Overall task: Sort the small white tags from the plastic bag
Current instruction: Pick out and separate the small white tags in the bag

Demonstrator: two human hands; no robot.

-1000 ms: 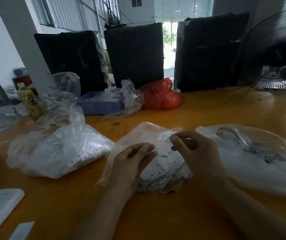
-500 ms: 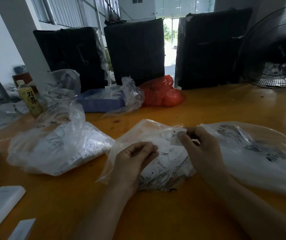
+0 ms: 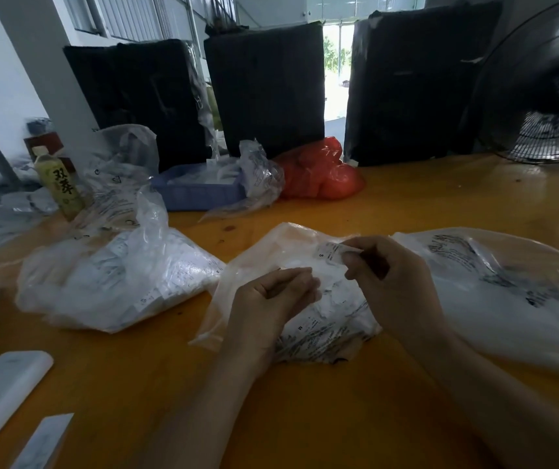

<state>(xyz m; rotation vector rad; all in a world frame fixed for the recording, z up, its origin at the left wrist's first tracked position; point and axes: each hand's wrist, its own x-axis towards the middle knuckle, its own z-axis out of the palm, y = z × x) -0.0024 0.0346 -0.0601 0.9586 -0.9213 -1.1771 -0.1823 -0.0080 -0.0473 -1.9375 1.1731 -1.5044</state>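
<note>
So the right hand has one small white paper tag pinched between thumb and forefinger, held up just above the crumpled clear plastic bag of tags sitting mid-table, toward the near edge. Looks like there's an "S" printed on it. The left hand rests on the bag with its fingers loosely curled. I honestly can't tell if it's holding a tag or a fold of plastic, or nothing at all.

Stuff that could go sideways from here, just my read:

- That pinch is only on one end of the tag. It's thin paper, so a light grip could let it flutter back into the pile, and then it's lost among the rest.
- There's a big black cage fan at the far right corner of the orange wooden table. Can't tell if it's running, but if it is, loose tags will scatter.
- Another clear bag of white tags sits near the left edge and a printed clear bag lies just right of the hands. Easy to drop the tag into the wrong one.
- At least one tag in the bag shows an "M", so misreading sizes in this dim light seems likely.
</note>
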